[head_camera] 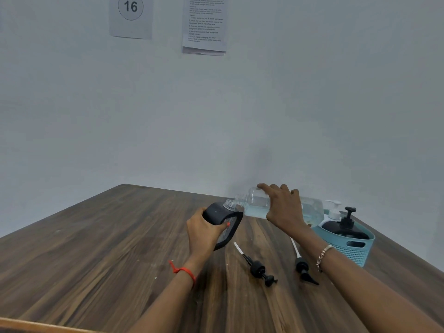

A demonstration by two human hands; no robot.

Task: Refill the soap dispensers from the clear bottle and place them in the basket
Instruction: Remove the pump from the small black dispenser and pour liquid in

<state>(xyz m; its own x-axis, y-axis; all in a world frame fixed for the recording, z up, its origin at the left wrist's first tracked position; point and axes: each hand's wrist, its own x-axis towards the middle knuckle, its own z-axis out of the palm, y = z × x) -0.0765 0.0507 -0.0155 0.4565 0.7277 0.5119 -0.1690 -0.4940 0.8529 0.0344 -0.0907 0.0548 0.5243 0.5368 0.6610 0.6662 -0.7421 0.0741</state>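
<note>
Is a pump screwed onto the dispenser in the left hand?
No, the dark dispenser has a bare neck meeting the clear bottle; two pumps lie on the table.

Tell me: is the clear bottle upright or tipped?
Tipped: the right hand holds the clear bottle nearly level, neck at the dark dispenser.

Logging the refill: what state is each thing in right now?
Dark dispenser: pump off, tilted, gripped by left hand.
Clear bottle: uncapped, tipped sideways, part full, neck at the dark dispenser's mouth, gripped by right hand.
Two loose pumps: lying on the table.
Basket: upright, holding two dispensers with pumps on.
</note>
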